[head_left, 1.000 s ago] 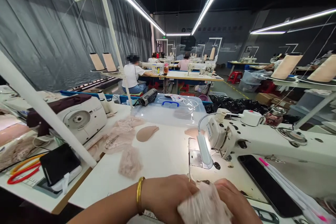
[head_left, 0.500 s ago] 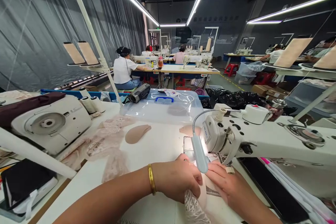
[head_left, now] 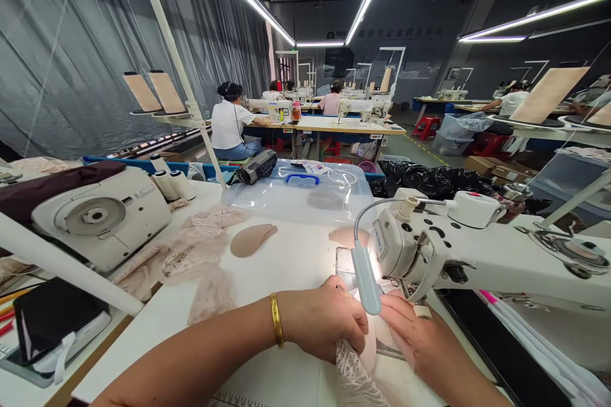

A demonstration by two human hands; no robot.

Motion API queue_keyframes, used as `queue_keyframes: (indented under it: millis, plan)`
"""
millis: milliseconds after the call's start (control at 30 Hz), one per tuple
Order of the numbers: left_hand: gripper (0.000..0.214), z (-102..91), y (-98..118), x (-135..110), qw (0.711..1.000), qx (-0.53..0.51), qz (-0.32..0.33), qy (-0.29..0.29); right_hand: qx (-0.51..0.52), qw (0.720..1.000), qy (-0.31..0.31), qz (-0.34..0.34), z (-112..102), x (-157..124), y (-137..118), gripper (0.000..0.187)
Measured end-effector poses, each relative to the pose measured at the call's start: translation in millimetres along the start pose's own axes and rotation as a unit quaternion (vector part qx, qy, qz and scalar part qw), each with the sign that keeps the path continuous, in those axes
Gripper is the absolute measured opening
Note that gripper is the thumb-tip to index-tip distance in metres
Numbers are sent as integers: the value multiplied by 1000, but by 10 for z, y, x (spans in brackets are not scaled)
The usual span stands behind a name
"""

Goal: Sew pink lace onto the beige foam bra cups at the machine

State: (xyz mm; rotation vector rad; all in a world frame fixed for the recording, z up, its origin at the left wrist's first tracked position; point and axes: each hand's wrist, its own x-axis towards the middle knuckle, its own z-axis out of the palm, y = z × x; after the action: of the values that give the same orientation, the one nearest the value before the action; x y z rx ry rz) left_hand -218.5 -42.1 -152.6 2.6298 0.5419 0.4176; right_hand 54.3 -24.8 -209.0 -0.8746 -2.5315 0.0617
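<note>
My left hand (head_left: 327,321), with a gold bracelet at the wrist, has its fingers curled around white lace fabric (head_left: 356,372) that hangs toward me. Beside it, a pale pink moulded cup (head_left: 369,350) lies partly under the fingers. Flat against the work by the needle area rests my right hand (head_left: 413,334), its fingers stretched out. Both hands are at the white sewing machine (head_left: 458,251). A grey gooseneck lamp (head_left: 366,280) lights this spot and hides the fingertips and part of the fabric.
To the left lie a beige cup (head_left: 252,240) and sheer pink lace (head_left: 205,254). Another cup (head_left: 344,236) sits behind the lamp. A clear lidded box (head_left: 300,200) stands beyond the table. A second sewing machine (head_left: 98,216) and thread cones (head_left: 167,92) are at left. Co-workers sit farther back.
The view has shifted slightly, so the surroundings appear a little farther right. Both hands keep nearly the same position and hold at the machine.
</note>
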Motion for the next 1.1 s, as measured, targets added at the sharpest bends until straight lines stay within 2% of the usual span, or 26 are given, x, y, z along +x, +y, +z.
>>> queue_keyframes:
  millis: [167, 300, 467, 633, 800, 1000, 1100]
  plan:
    - [5, 31, -32, -19, 1000, -2, -3, -15, -11, 1000, -25, -11, 0, -19, 14, 44]
    - [6, 38, -52, -25, 1000, -2, 6, -6, -27, 999, -9, -21, 7, -28, 13, 43]
    - [12, -2, -78, -4, 999, 20, -19, -20, -33, 999, 24, -27, 63, -70, 63, 44]
    - [20, -47, -115, 8, 998, 50, -26, -9, 10, 1000, 9, -9, 114, -116, 107, 53]
    - [19, -64, -171, 12, 997, 73, -17, 8, -33, 996, 30, -74, 23, -61, 61, 42]
    - [23, -75, -194, 21, 987, 158, -13, -1, 24, 989, 13, -149, -131, -26, -67, 44]
    - [25, -96, -167, 28, 982, 189, 9, -3, 44, 982, -22, -180, -202, -21, -146, 36]
